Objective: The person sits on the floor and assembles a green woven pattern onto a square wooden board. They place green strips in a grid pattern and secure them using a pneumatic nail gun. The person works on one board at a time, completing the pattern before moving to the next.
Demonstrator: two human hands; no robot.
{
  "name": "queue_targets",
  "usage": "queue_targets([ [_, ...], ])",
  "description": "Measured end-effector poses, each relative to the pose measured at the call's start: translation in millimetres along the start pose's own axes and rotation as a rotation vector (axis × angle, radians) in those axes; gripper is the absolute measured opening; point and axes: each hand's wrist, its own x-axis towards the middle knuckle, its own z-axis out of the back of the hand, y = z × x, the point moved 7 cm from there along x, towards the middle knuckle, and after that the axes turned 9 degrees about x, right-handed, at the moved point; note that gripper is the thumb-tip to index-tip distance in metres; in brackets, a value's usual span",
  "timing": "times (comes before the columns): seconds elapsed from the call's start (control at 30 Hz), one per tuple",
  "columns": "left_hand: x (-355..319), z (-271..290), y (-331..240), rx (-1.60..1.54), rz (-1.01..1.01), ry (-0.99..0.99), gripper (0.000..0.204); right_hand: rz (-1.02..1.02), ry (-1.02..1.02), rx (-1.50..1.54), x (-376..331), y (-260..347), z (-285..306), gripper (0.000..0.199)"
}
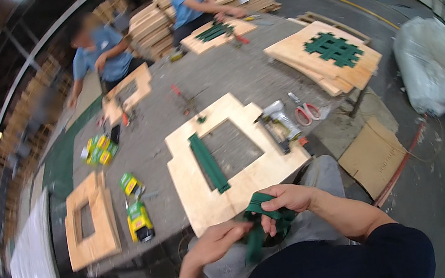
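We find both hands working a green strap (261,224) at the near table (223,73) edge — the left hand (217,242) pinches one end, the right hand (284,199) is curled around the bundle. A plywood frame (242,180) lies just beyond, one green strip (209,162) along its opening. We judge the strap is being untangled — laying it on the frame calls for a straightened length.

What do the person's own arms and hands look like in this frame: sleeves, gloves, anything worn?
Both forearms are bare, coming in from the lower edge. The left hand and right hand wear no gloves; no watch, rings or markings show. A dark navy short sleeve covers the right upper arm; the left upper arm is out of frame.
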Motion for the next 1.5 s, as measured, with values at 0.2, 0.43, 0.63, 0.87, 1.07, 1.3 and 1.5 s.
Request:
queue_targets([
  [0.2,55,-35,16,-1.007,-0.014,-0.408,0.033,0.025,-0.08,-0.272,9,-34,12,0.033],
  [0.43,55,22,-42,-1.104,-0.358,-0.601,0.022,0.263,-0.182,-0.67,1,-25,31,0.022],
  [0.63,19,82,-50,-1.082,-0.566,-0.82,0.02,0.224,-0.191,-0.276,3,-52,49,0.039],
  [0.87,-37,131,-22,-1.108,-0.744,-0.931,0.023,0.099,-0.153,-0.521,-3,-24,41,0.035],
  [1.07,-63,158,-36,-1.256,-1.013,-0.818,0.019,-0.078,0.035,-0.283,-4,-44,36,0.05],
  [1.3,-86,155,-82,-1.211,-0.754,-0.993,0.071,0.28,-0.19,0.104,-36,18,89,0.038],
  [1.5,-24,31,-24,0.761,0.01,0.136,0.052,0.615,-0.38,0.1,-53,103,76,0.03],
])
